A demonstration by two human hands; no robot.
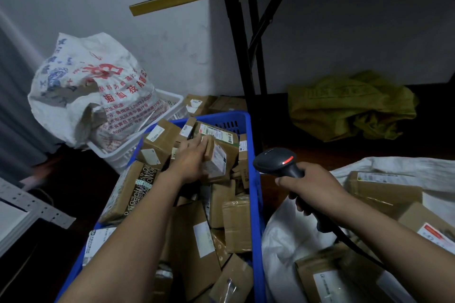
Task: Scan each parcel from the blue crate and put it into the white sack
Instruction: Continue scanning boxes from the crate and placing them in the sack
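my left hand (190,157) curls round a small parcel (214,158) atop the heap in the blue crate (253,179), right hand (312,186) grips the scanner (278,162), risk: neighbours slide when I lift, label faces away from beam

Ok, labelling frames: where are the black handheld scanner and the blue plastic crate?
Black handheld scanner (271,160): head view, top of its head.
Blue plastic crate (256,204): head view, right rim.

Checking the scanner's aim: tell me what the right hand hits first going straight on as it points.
Probably the blue crate's right rim, just ahead of the scanner the right hand grips. If it rides above the rim, the parcel the left hand holds; depth unclear.
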